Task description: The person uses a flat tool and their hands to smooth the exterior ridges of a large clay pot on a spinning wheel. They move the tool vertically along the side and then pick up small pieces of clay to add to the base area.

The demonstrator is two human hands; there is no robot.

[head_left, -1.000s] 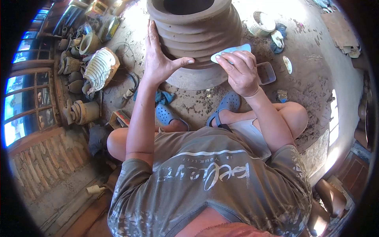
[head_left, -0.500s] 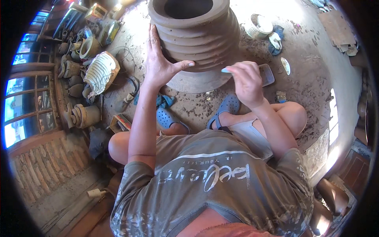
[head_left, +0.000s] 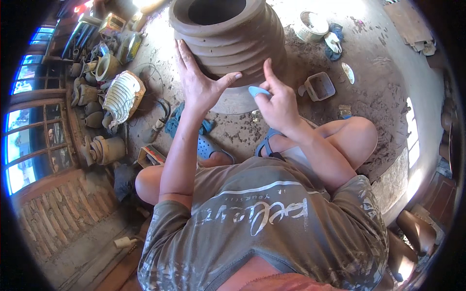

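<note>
A large ribbed clay pot (head_left: 235,51) with a wide round mouth stands on a pale round base (head_left: 233,103) in front of me. My left hand (head_left: 201,87) lies against the pot's left side, fingers stretched up along the wall and thumb spread across its lower front. Between the thumb and fingers of my right hand (head_left: 279,104) is a small light-blue, flat pottery scraper (head_left: 258,91). That hand is at the pot's lower right front, its index finger pointing up beside the wall. Whether the finger touches the clay, I cannot tell.
Right of the pot are a clear plastic tub (head_left: 321,87), a white bucket (head_left: 310,26) and a pale oval piece (head_left: 348,72). A blue cloth (head_left: 182,121) lies near my feet. Several pots and a ribbed white mould (head_left: 124,97) line the left side.
My right hand has moved left with the scraper, closer to the pot, and its index finger now points up. My left hand stays on the pot. The view has shifted slightly.
</note>
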